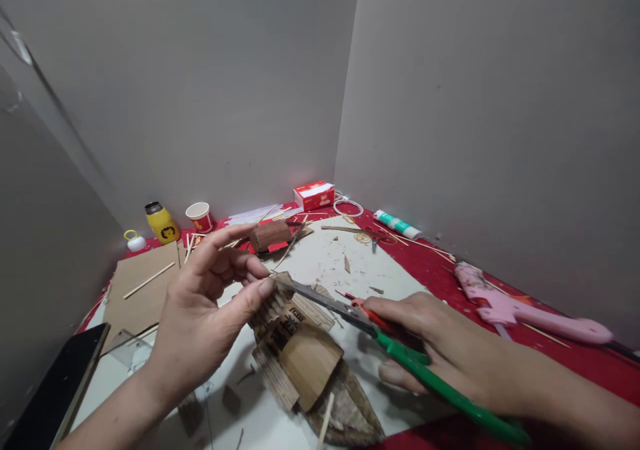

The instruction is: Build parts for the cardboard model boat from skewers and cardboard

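a black tablet (60,383) leans off the table edge at 8 o'clock, with a brown cardboard sheet (143,287) above it. at 10 o'clock a yellow bottle (161,222) and a red paper cup (201,217) stand by the wall. my left hand (200,317) is raised over the white table sheet (320,263), thumb and fingers pinched narrow on the top edge of a small cardboard-and-wood model house (295,343), which sits at the centre of the view on a boat-shaped base. a second little brown model (270,235) lies behind at 12 o'clock, near a red and white box (314,195). my right hand (440,350) is wrapped around the green-handled scissors (380,337), whose blades meet the model's upper corner just beside my left thumb. at 2 o'clock lies a green and white tube (397,224); at 3 o'clock a pink glue gun (520,310) rests on the red cloth (590,363).
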{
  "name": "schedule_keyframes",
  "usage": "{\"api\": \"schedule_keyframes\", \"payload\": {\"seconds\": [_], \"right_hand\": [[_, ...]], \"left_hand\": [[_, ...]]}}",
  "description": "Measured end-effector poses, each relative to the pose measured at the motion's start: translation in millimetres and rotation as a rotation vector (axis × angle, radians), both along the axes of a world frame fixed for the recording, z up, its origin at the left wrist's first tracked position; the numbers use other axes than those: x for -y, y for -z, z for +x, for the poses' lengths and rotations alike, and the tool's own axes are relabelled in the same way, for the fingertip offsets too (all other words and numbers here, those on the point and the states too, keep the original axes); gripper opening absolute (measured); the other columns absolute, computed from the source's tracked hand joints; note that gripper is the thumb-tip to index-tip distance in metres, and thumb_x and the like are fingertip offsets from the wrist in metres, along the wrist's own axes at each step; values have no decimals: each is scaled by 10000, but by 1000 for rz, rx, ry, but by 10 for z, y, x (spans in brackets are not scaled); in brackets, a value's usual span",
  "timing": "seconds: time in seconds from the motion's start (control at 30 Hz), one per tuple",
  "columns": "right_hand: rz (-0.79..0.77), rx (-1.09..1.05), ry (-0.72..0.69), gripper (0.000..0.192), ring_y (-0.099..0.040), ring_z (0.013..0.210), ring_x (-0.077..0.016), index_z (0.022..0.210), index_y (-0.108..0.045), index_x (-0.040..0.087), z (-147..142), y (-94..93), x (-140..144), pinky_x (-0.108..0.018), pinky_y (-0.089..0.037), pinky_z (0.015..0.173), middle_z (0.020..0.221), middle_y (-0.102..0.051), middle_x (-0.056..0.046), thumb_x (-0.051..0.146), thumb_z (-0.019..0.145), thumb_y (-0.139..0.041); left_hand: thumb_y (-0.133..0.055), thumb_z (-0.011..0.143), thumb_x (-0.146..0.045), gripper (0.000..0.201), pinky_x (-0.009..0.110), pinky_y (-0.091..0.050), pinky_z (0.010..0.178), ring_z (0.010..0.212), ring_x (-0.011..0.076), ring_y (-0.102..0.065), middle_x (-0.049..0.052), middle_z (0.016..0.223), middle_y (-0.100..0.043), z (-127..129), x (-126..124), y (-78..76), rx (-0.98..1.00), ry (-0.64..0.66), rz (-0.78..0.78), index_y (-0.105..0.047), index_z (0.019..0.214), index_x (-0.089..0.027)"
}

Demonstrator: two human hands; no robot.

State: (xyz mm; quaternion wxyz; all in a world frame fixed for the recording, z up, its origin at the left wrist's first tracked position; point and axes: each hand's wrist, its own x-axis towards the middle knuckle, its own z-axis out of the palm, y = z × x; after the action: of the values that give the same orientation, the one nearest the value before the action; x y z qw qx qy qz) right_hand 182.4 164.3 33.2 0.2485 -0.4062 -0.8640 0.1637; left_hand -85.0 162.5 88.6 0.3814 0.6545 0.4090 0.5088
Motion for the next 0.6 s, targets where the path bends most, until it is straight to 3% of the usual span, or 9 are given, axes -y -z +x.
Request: {"api": "schedule_keyframes", "payload": {"seconds": [0.13,0.23,0.33,0.47,0.6], "right_hand": [[-10,-41,12,279,-530,504,-146,789,-682,230,0,25,-8,-245,-401,493,570,-605,-5,501,815,-623],[6,-50,27,314,-525,506,-133,797,-680,216,6,25,-15,-229,-402,493,567,-599,2,520,830,-608],[31,-41,40,326,-522,501,-127,813,-676,208,9,14,-9,-222,-399,493,568,-600,5,522,843,-593],[71,-1,53,317,-515,487,-137,818,-675,221,8,11,-4,-234,-390,490,541,-587,7,525,837,-586],[82,41,60,318,-538,504,-152,830,-671,219,11,16,-21,-243,-382,493,566,-604,-6,529,816,-604]], "left_hand": [[-759,778,-208,429,204,-542,745,838,116,-642,-11,902,-668,0,-53,22,93,2,-39,-585,1163,-284],[-782,758,-227,351,209,-560,724,837,125,-679,-4,921,-695,0,-123,93,171,113,-211,-607,1062,-251],[-758,784,-268,233,246,-582,661,744,155,-716,4,814,-710,8,-169,197,249,216,-365,-606,947,-201],[-716,826,-269,159,207,-558,578,618,123,-695,-1,696,-713,23,-167,275,301,229,-369,-628,933,-189],[-735,806,-259,145,165,-505,485,536,91,-642,-3,660,-700,19,-156,255,279,210,-354,-661,897,-174]]}}
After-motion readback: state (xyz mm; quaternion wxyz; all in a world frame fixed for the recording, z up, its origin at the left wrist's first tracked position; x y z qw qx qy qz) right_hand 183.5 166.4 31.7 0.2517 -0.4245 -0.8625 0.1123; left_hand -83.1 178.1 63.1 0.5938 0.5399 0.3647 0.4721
